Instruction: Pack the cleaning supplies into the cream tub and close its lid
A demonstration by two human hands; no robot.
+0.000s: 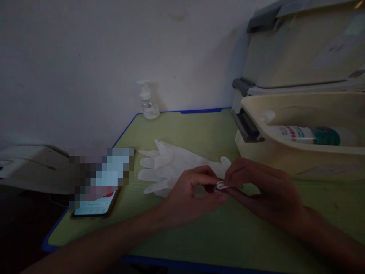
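In the middle of the head view, my left hand [192, 196] pinches a small white looped thing [220, 185] between thumb and fingers. My right hand [264, 188] meets it from the other side, its fingertips closed on the same piece. What kind of thing it is does not show, since the fingers cover most of it and the light is dim. Just behind my hands a pair of white gloves [185, 158] lies flat, fingers pointing left, partly hidden by my left hand.
The green tabletop [194, 127] has a blue edge. A phone [99, 203] with a lit screen lies at its left. At the back stands a clear pump bottle [150, 108]. On the right, an open cream storage box [296, 160] holds a labelled bottle [308, 136].
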